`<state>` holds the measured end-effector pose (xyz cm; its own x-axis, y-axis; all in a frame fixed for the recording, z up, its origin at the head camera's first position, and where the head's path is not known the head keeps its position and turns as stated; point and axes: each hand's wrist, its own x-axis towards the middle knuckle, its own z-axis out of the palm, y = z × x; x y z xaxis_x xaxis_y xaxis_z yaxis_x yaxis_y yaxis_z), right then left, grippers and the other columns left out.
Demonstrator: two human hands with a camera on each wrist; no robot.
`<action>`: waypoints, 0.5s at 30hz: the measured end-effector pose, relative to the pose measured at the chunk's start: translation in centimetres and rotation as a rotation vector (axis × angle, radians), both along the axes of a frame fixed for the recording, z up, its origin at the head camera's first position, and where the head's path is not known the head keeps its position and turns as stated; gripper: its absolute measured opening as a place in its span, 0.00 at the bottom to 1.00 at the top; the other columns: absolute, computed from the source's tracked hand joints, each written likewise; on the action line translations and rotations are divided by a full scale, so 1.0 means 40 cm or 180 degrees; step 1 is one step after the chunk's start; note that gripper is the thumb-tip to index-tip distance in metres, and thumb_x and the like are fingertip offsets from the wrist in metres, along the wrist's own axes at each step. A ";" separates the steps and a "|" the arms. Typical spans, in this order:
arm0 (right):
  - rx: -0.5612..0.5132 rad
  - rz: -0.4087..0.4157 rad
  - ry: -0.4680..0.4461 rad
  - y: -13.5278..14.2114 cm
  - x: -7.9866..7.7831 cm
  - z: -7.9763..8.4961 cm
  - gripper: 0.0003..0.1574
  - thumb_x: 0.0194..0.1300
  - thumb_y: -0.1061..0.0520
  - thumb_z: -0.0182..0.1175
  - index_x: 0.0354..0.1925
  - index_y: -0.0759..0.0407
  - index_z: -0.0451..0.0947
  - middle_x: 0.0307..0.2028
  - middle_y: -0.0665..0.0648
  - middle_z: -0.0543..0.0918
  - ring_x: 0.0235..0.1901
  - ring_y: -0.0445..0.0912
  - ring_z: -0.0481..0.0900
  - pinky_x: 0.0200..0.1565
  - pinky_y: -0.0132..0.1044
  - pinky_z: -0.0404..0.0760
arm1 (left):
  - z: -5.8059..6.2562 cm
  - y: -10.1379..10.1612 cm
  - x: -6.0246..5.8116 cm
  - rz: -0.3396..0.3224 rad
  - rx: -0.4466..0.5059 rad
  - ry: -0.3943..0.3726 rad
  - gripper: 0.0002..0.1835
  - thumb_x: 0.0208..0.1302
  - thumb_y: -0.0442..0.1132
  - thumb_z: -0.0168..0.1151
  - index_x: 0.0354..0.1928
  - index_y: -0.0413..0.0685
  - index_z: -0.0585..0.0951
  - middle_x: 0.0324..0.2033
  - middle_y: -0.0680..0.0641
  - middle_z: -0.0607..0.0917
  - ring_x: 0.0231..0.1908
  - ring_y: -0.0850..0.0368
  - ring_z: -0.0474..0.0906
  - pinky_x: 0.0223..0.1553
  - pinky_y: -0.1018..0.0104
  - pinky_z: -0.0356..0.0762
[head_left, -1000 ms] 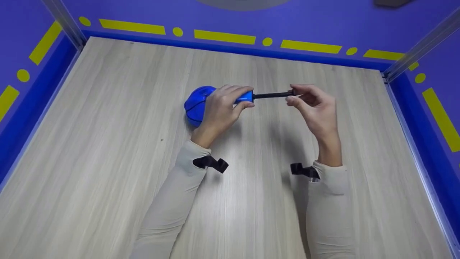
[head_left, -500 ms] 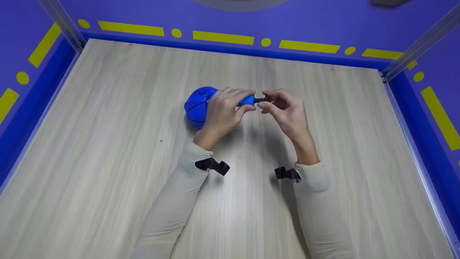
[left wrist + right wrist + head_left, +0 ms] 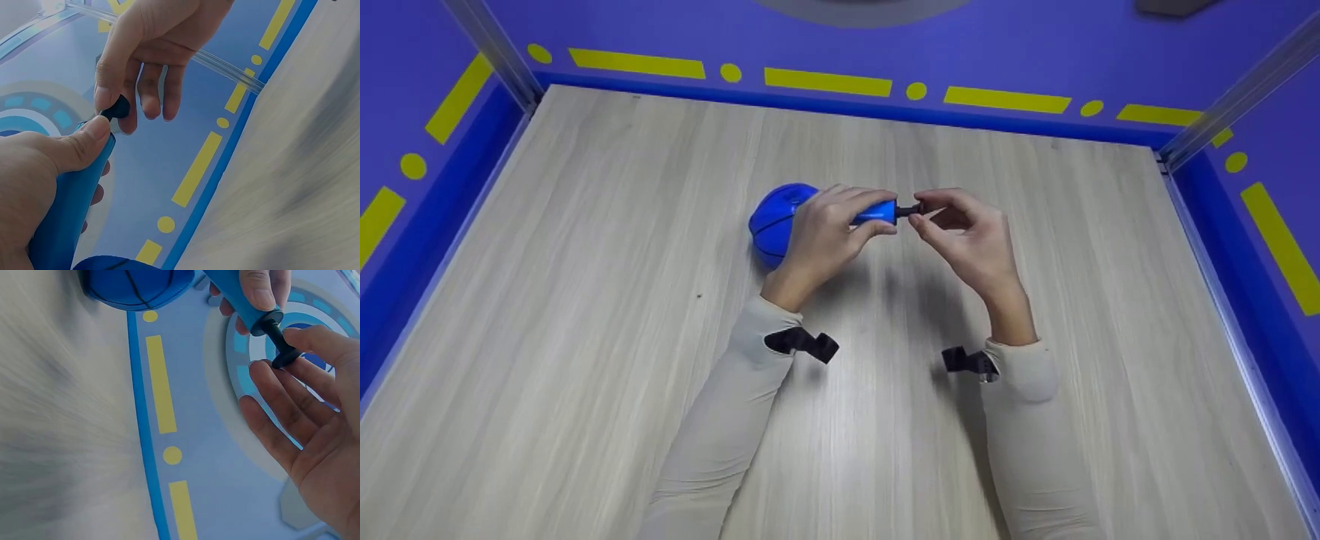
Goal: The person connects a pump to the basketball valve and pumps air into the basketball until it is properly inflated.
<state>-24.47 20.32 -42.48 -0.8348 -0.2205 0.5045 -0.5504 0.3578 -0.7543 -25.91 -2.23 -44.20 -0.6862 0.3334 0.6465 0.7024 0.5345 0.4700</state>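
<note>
A small hand pump with a blue barrel (image 3: pixel 877 213) is held level above the table, my left hand (image 3: pixel 826 234) wrapped around the barrel. At its right end my right hand (image 3: pixel 971 236) pinches the black plunger knob (image 3: pixel 287 358) between thumb and fingers; a short length of black rod shows between knob and barrel. Just left of my left hand is a blue ball (image 3: pixel 774 227) with black lines, its near side creased and not fully round. The left hand hides the barrel's far end, where it meets the ball.
A pale wood-grain table (image 3: pixel 607 315) lies under both hands. Blue-purple walls (image 3: pixel 840 45) with yellow dashes and dots enclose its back and sides, with metal posts (image 3: pixel 499 52) at the corners. Black wrist mounts (image 3: pixel 802 343) stick out from both sleeves.
My right hand has moved left, pushing the long plunger rod nearly all the way into the barrel, then shifted slightly back right. The left hand and ball have stayed nearly in place.
</note>
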 end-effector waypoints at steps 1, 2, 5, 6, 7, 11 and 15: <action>0.0027 -0.0010 0.0035 0.002 0.000 0.003 0.16 0.68 0.64 0.73 0.53 0.66 0.87 0.44 0.57 0.90 0.36 0.45 0.88 0.45 0.32 0.86 | 0.000 0.000 -0.001 0.0000 0.0003 0.0003 0.24 0.68 0.54 0.70 0.57 0.45 0.90 0.51 0.48 0.91 0.50 0.52 0.86 0.51 0.59 0.82; 0.0049 -0.0021 0.0062 0.005 0.000 0.005 0.15 0.68 0.64 0.73 0.53 0.66 0.88 0.44 0.57 0.90 0.36 0.45 0.88 0.45 0.32 0.86 | 0.000 -0.002 -0.001 0.0003 0.0007 -0.0002 0.24 0.69 0.55 0.70 0.57 0.46 0.90 0.51 0.48 0.91 0.50 0.52 0.87 0.52 0.59 0.82; 0.0052 -0.0064 0.0129 0.023 -0.001 0.012 0.15 0.69 0.65 0.72 0.53 0.65 0.87 0.45 0.57 0.90 0.35 0.43 0.87 0.46 0.31 0.85 | 0.002 -0.009 -0.003 0.0026 0.0038 -0.0021 0.25 0.69 0.55 0.70 0.58 0.46 0.89 0.51 0.48 0.91 0.51 0.52 0.86 0.53 0.59 0.82; 0.0034 -0.0082 0.0151 0.032 -0.001 0.015 0.16 0.69 0.65 0.72 0.54 0.66 0.87 0.45 0.58 0.90 0.35 0.42 0.87 0.46 0.31 0.85 | 0.002 -0.012 -0.004 0.0035 0.0056 -0.0032 0.24 0.69 0.55 0.70 0.58 0.46 0.89 0.51 0.49 0.91 0.51 0.52 0.86 0.53 0.59 0.82; -0.0001 -0.0094 0.0169 0.042 -0.001 0.017 0.15 0.69 0.66 0.71 0.54 0.67 0.87 0.46 0.59 0.90 0.35 0.42 0.87 0.46 0.31 0.85 | 0.003 -0.016 -0.005 0.0048 0.0081 -0.0042 0.24 0.68 0.55 0.71 0.58 0.46 0.89 0.51 0.48 0.91 0.51 0.52 0.86 0.54 0.59 0.82; -0.0249 -0.0221 0.0202 0.083 0.002 0.030 0.15 0.68 0.69 0.70 0.53 0.69 0.87 0.45 0.63 0.90 0.34 0.42 0.87 0.43 0.30 0.85 | 0.005 -0.027 -0.007 0.0066 0.0185 -0.0091 0.24 0.68 0.53 0.72 0.58 0.46 0.89 0.52 0.48 0.91 0.53 0.51 0.86 0.55 0.60 0.82; -0.0425 -0.0353 0.0166 0.112 0.008 0.043 0.16 0.68 0.69 0.71 0.53 0.68 0.87 0.45 0.62 0.90 0.33 0.44 0.88 0.40 0.31 0.84 | 0.007 -0.032 -0.006 0.0046 0.0284 -0.0151 0.22 0.69 0.51 0.73 0.59 0.46 0.89 0.53 0.48 0.91 0.54 0.51 0.86 0.56 0.61 0.81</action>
<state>-24.16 24.82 -40.75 -0.8222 -0.0566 0.5664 -0.5527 0.3172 -0.7706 -26.15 -3.53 -43.91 -0.7212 0.2657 0.6398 0.6707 0.4990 0.5487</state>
